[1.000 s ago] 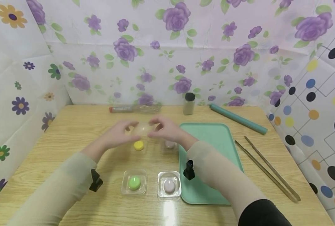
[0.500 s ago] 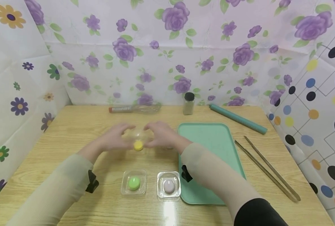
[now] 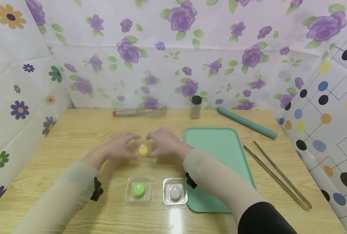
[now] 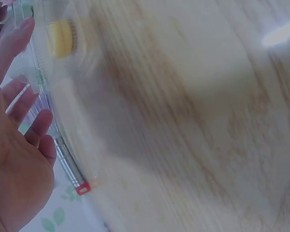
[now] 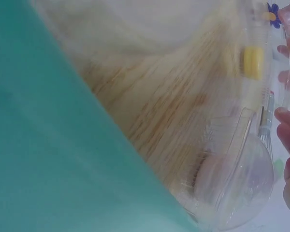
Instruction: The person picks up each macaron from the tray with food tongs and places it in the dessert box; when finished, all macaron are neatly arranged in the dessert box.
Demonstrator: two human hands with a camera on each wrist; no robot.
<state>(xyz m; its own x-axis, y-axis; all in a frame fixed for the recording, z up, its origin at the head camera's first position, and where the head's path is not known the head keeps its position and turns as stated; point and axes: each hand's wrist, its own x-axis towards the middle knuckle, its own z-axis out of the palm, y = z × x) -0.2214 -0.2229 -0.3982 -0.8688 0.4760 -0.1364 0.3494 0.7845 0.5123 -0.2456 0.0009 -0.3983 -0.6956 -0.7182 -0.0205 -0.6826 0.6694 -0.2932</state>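
Note:
A transparent plastic dome lid (image 5: 289, 72) is held between both hands, over a yellow macaron (image 3: 143, 150) in a shallow plastic box. My left hand (image 3: 120, 147) grips the lid's left side, thumb nearer me and fingers behind. On the other side, my right hand (image 3: 165, 143) holds it the same way. Whether the lid touches its base cannot be told. Nearer me, a green macaron (image 3: 139, 190) and a pale purple macaron (image 3: 175, 193) sit in boxes without lids. A domed box (image 5: 246, 179) with a pinkish macaron shows in the right wrist view, mostly hidden behind my right hand in the head view.
A green tray (image 3: 217, 152) lies to the right, under my right forearm. Metal tongs (image 3: 275, 175) lie beyond it. Along the back are a whisk (image 3: 139, 112), a jar with a black cap (image 3: 195, 107) and a teal rolled cylinder (image 3: 246, 123).
Both hands have brought the lid down and slightly left and nearer me, from behind the yellow macaron to over it. The front boxes have stayed put.

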